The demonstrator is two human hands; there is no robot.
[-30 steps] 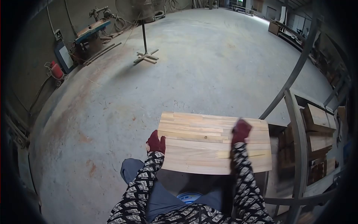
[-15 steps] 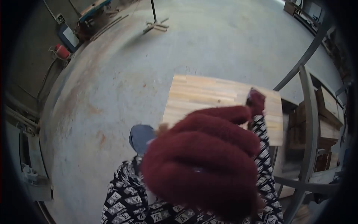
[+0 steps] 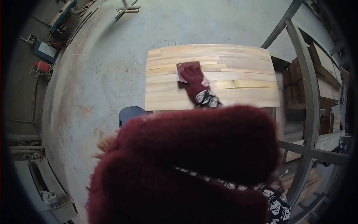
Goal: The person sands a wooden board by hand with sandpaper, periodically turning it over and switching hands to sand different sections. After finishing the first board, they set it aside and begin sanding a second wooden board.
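My right hand [image 3: 194, 79], in a dark red knit glove, presses on a brown sheet of sandpaper [image 3: 182, 68] that lies on a light wooden panel [image 3: 246, 72] of glued strips. Its fingers rest over the sheet, whose lower left edge shows pale. Close to the camera, my left hand [image 3: 190, 160], in the same kind of glove, is closed with its fingers curled. Straw-coloured bristles [image 3: 106, 146] stick out past its left side, apparently from a brush; any handle is hidden. This hand covers the area in front of the panel.
A grey metal frame [image 3: 307, 86] stands at right, with wooden boards [image 3: 326, 71] stacked behind it. On the left are a red container [image 3: 42, 67] and a machine [image 3: 50, 198]. A stand's wooden foot [image 3: 126, 11] rests on the concrete floor [image 3: 100, 63].
My right hand has moved left across the panel with the sandpaper. My left hand has come closer to the camera, and more bristles show. The view has shifted, showing more of the panel.
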